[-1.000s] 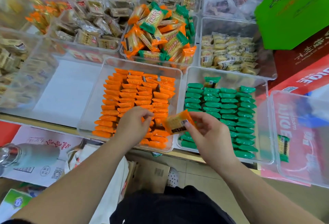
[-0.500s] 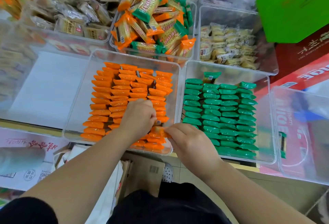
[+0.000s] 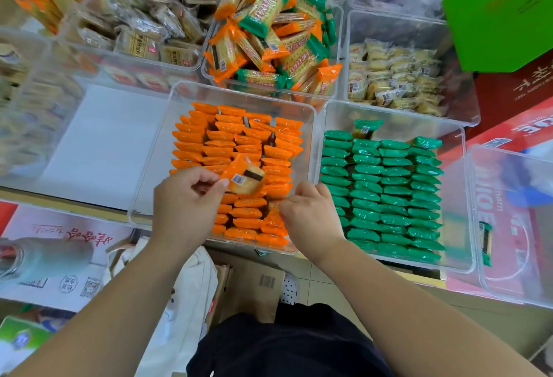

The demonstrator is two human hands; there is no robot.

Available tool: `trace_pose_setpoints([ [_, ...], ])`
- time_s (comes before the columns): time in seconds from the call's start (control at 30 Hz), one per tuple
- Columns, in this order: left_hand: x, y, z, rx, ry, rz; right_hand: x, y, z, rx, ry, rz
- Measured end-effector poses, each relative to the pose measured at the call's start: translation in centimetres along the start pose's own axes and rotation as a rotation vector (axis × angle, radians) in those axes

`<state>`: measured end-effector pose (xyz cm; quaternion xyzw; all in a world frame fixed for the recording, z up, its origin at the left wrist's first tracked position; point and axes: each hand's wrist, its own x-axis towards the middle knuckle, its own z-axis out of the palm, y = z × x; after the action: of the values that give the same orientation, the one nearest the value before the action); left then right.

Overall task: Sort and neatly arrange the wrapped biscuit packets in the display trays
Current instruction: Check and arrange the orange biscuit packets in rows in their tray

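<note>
Slotting one orange packet [image 3: 244, 177] home
Left hand [image 3: 185, 206] pinches it; right hand [image 3: 311, 218] among the tray [image 3: 242, 92] rows, grip unclear. Part a gap first, then slide it upright.

Your one view, from your head, faces forward and steeply down, close over the clear plastic tray of orange packets [image 3: 158, 149] and the clear plastic tray of green packets [image 3: 419, 125]; its left edge seems blurred.

Right hand [image 3: 312, 216], tips of fingers [image 3: 288, 208] out of sight among orange packets [image 3: 248, 212]; leftward bottle [image 3: 45, 257] a blur.
</note>
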<state>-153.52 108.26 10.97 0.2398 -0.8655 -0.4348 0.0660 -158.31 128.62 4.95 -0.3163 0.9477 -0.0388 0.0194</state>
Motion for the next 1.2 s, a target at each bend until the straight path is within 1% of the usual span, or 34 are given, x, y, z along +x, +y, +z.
trace_pose_setpoints([
  [0.1,-1.4,-1.2,-0.9,-0.231,0.036,-0.223,0.4,-0.1,0.3,-0.077,-0.118,0.056],
  [0.17,-2.2,-1.7,-1.3,-0.362,0.052,-0.322,0.5,0.0,0.3,-0.100,-0.183,0.039],
  [0.3,-3.7,-1.8,-1.5,-0.518,0.022,-0.408,0.6,0.0,-0.3,-0.161,-0.337,-0.025],
  [0.4,-4.7,-1.8,-1.6,-0.601,-0.013,-0.450,0.1,-0.1,-0.9,-0.084,-0.342,-0.036],
  [0.47,-5.3,-1.6,-1.9,-0.634,-0.042,-0.431,-0.5,-0.1,-1.7,0.100,-0.248,0.023],
  [0.53,-6.0,-1.2,-2.4,-0.608,-0.079,-0.381,-1.5,-0.1,-2.8,0.405,-0.087,0.155],
  [0.57,-6.4,-0.8,-2.6,-0.571,-0.085,-0.346,-2.0,0.0,-3.9,0.626,-0.073,0.242],
  [0.6,-6.8,-0.3,-2.8,-0.533,-0.077,-0.308,-2.5,0.1,-5.0,0.865,-0.109,0.318],
  [0.63,-7.3,0.2,-3.0,-0.507,-0.054,-0.269,-3.1,0.2,-6.2,1.072,-0.152,0.357],
  [0.67,-7.7,0.7,-3.1,-0.501,-0.025,-0.236,-3.8,0.3,-7.5,1.224,-0.165,0.354],
  [0.7,-8.1,1.2,-3.2,-0.504,-0.002,-0.209,-4.5,0.4,-8.6,1.277,-0.153,0.304],
  [0.77,-8.8,2.3,-3.5,-0.510,0.007,-0.166,-5.9,0.6,-9.9,1.276,-0.088,0.210],
  [0.87,-9.7,3.5,-3.8,-0.494,-0.070,-0.099,-7.2,0.7,-11.4,1.262,0.056,0.143],
  [0.93,-10.3,4.3,-4.1,-0.462,-0.143,-0.033,-7.9,1.0,-12.3,1.163,0.181,0.037],
  [1.0,-10.8,5.1,-4.2,-0.397,-0.180,0.026,-8.7,1.3,-13.0,1.077,0.278,-0.051],
  [1.1,-11.4,6.2,-3.7,-0.327,-0.189,0.045,-9.6,1.9,-14.1,1.064,0.342,-0.109],
  [1.2,-12.0,6.8,-2.9,-0.346,-0.194,0.028,-10.1,2.5,-14.5,1.079,0.353,-0.134],
])
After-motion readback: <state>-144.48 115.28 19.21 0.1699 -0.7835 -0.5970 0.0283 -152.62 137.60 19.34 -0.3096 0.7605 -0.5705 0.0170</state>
